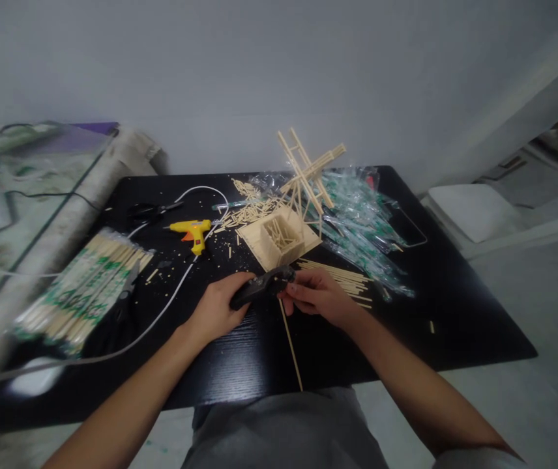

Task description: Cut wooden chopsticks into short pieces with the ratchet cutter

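My left hand (218, 306) is closed round a black cutter-like tool (262, 286) just above the black table (455, 306). My right hand (314, 293) pinches the upper end of a long thin wooden stick (291, 348), which runs down toward the table's front edge. The tool's tip meets the stick at my right fingers. Just behind my hands stands a small open wooden box of sticks (279, 238) with a stick windmill frame (308, 169) rising from it.
A yellow glue gun (193, 231) with a white cable lies left of the box. Wrapped chopstick packs (86, 283) lie at the left, empty clear wrappers (362, 221) at the right, loose sticks (342, 277) and black scissors (149, 210) around them.
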Motion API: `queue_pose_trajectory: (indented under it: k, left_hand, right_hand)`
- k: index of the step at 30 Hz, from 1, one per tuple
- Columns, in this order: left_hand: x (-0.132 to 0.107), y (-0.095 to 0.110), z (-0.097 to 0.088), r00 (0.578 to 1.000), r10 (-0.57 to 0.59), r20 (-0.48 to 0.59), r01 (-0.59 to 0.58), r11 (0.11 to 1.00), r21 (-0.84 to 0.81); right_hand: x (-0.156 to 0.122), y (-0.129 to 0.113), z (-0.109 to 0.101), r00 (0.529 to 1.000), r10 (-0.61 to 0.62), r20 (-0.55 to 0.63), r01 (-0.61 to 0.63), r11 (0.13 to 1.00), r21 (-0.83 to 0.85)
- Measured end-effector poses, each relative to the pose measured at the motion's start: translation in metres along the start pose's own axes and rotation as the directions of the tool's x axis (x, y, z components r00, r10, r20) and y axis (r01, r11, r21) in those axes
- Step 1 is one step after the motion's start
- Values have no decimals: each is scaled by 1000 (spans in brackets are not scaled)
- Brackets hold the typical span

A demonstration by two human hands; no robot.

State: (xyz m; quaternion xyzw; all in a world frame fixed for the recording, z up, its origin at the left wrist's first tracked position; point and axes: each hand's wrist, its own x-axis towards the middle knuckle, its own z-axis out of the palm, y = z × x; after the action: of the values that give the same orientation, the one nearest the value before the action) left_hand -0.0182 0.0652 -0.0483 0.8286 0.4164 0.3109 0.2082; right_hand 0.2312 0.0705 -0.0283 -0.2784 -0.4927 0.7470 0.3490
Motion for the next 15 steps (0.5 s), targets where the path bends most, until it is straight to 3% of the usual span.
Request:
queue_pose_trajectory:
  k: [15]
  left_hand:
    - [1, 3, -3, 993, -102, 54, 102, 995, -1]
  right_hand:
    - [3, 5, 1, 996, 45, -80, -40, 997, 59]
